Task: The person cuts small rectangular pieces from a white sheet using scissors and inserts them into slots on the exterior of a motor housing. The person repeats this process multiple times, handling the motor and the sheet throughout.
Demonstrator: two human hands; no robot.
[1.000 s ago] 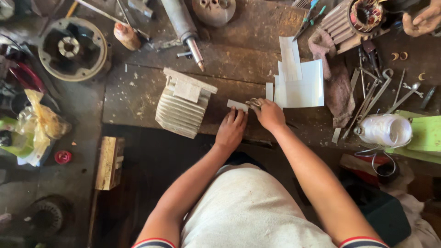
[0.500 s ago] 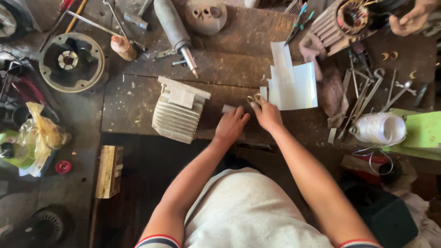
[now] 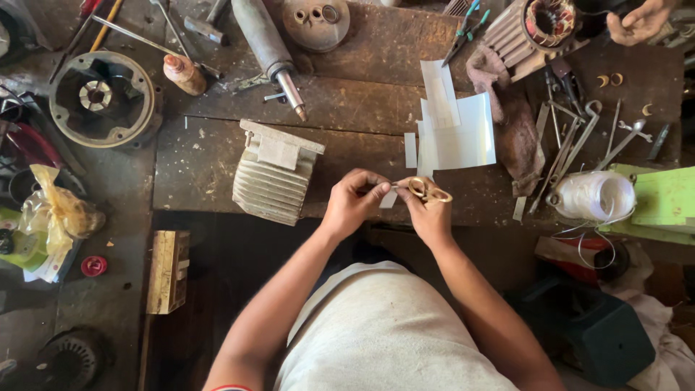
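Note:
My right hand [image 3: 428,211] grips a pair of scissors [image 3: 427,191] with yellowish handles, just over the near edge of the wooden workbench [image 3: 347,101]. My left hand [image 3: 351,203] pinches a small white paper strip [image 3: 389,198] that meets the scissors. Both hands are close together. A stack of white paper sheets [image 3: 456,127] lies on the bench just beyond them. A finned grey motor housing [image 3: 274,174] stands on the bench to the left of my left hand.
Another person's hand [image 3: 637,22] rests by a motor stator [image 3: 539,25] at the far right. Spanners and metal tools [image 3: 572,145], a rag [image 3: 507,108], a spool of white cord [image 3: 592,195], a round end cover [image 3: 101,98] and a small bottle [image 3: 182,72] lie around.
My hands lifted off the bench and drew toward me. The right hand now holds scissors and the left a paper strip; a second ago both pressed a small piece near the bench's edge.

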